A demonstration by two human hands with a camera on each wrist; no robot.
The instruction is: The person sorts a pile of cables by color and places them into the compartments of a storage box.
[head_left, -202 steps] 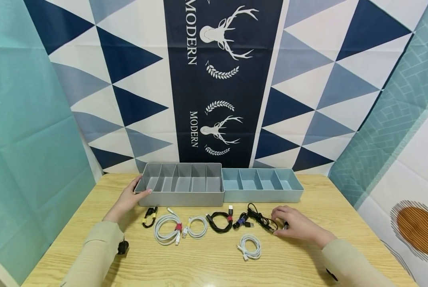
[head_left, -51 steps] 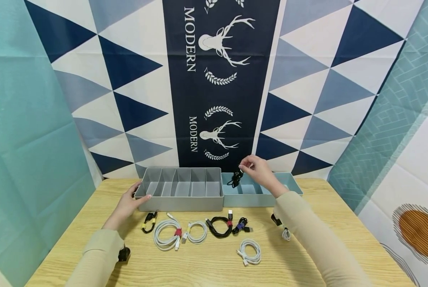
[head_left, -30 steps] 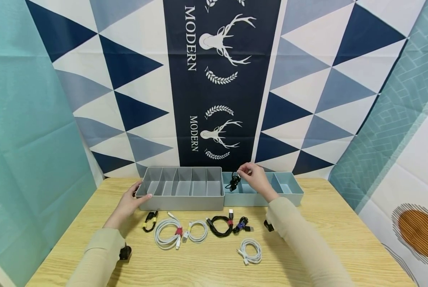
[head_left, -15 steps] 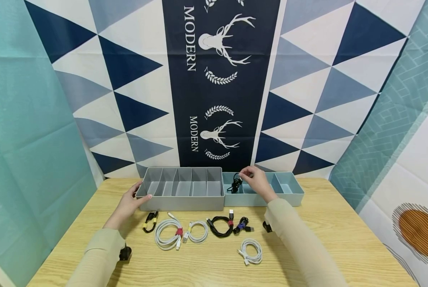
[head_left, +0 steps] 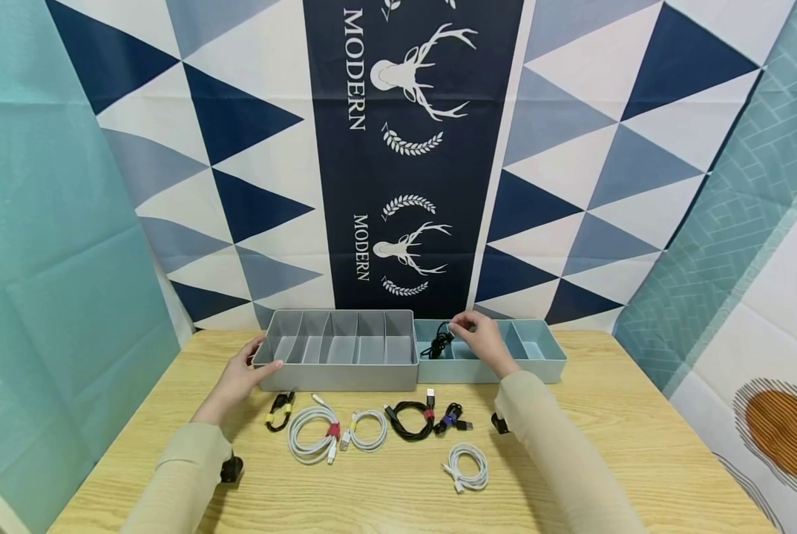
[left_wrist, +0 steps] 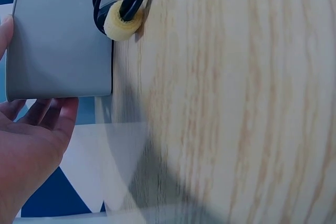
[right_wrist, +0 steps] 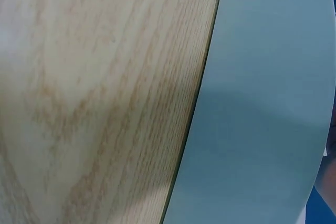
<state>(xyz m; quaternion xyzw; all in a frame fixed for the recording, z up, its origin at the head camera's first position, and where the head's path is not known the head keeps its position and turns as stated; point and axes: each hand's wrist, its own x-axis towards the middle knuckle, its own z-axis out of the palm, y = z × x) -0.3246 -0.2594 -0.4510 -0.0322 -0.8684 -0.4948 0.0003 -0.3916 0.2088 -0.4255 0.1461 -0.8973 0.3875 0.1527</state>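
Note:
My right hand (head_left: pixel 481 337) pinches a bundled black cable (head_left: pixel 436 343) and holds it low in the leftmost compartment of the blue tray (head_left: pixel 539 367). My left hand (head_left: pixel 238 374) rests on the left front corner of the grey divided tray (head_left: pixel 338 374), thumb on the front wall. In the left wrist view the fingers of the left hand (left_wrist: pixel 31 140) lie along the end of the grey tray (left_wrist: pixel 58 40). The right wrist view shows only the wall of the blue tray (right_wrist: pixel 273 103) and the wooden table (right_wrist: pixel 94 87).
Several coiled cables lie in front of the trays: black with yellow ties (head_left: pixel 278 410), white with a red tie (head_left: pixel 312 436), plain white (head_left: pixel 366 430), black with a red tie (head_left: pixel 408 419), black with a blue tie (head_left: pixel 450 417), white coil (head_left: pixel 467 466). A patterned cloth hangs behind.
My right hand took the black cable off the table at the right, carried it over the blue tray and lowered it into the leftmost compartment. The left hand stayed on the grey tray.

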